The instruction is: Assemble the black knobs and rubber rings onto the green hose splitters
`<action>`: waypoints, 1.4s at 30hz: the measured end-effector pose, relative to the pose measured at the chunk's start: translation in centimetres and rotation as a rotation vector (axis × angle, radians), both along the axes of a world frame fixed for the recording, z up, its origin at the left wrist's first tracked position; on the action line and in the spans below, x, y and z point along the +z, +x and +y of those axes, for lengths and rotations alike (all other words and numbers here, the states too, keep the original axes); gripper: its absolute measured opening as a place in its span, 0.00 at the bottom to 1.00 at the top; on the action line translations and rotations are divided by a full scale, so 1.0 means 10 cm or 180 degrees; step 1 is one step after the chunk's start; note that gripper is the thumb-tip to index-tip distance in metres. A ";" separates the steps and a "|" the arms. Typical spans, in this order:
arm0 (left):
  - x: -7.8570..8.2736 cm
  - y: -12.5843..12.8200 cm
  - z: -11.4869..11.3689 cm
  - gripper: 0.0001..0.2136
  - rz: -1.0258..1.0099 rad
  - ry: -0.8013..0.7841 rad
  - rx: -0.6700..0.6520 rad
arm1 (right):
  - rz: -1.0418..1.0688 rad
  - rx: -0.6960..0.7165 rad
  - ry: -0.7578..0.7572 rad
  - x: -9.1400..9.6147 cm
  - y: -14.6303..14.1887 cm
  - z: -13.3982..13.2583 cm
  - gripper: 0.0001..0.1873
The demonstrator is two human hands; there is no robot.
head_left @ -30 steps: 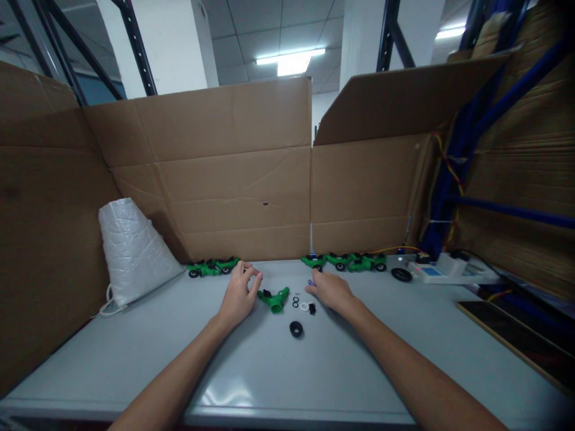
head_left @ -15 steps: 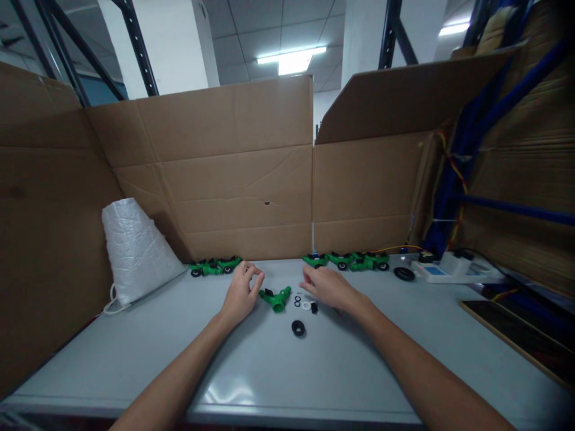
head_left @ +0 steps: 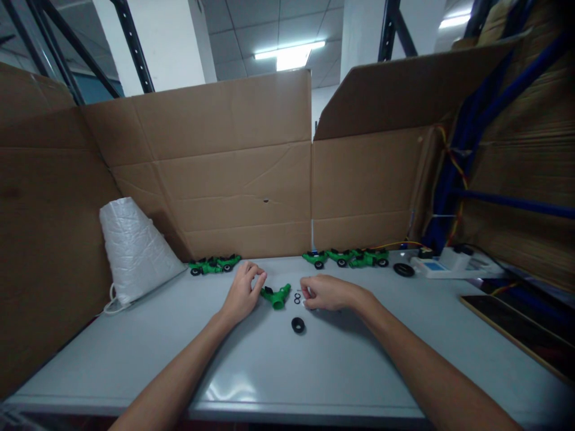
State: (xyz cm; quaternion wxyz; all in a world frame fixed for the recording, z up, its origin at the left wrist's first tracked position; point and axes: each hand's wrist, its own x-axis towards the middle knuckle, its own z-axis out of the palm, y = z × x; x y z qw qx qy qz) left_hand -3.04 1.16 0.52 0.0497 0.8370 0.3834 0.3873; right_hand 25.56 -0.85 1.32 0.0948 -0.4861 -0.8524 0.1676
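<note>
My left hand [head_left: 245,291] rests on the table, fingers loosely curved and thumb apart, holding nothing I can see. Just right of it lies a green branched pipe fitting [head_left: 277,297] with a round opening facing me. My right hand [head_left: 330,292] is low over the small loose parts, fingertips pinched together; what they grip, if anything, is hidden. A bit of the white ring [head_left: 305,304] shows beneath these fingers. Left of the fingertips lie small black O-rings [head_left: 297,298]. A thick black ring [head_left: 297,325] lies nearer to me.
Green fittings with black rings stand at the back left [head_left: 214,264] and back right [head_left: 345,259]. A black disc [head_left: 403,270] and a white power strip [head_left: 458,265] lie at the right. A silvery padded bag [head_left: 135,251] leans at left. Cardboard walls [head_left: 238,191] enclose the table.
My right hand has come down and nearer to me onto the small parts, now covering the small black piece and most of the white ring. My left hand stays nearly still.
</note>
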 end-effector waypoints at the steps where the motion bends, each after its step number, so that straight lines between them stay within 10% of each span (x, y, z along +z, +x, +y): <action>1: 0.00 0.00 0.00 0.13 0.0013 -0.0006 -0.0001 | -0.0005 0.0000 -0.0010 0.00 0.00 0.00 0.07; 42: -0.14 0.04 -0.02 0.21 0.0882 -0.0391 -0.0514 | 0.0903 -0.0617 0.1501 -0.12 -0.29 0.02 0.05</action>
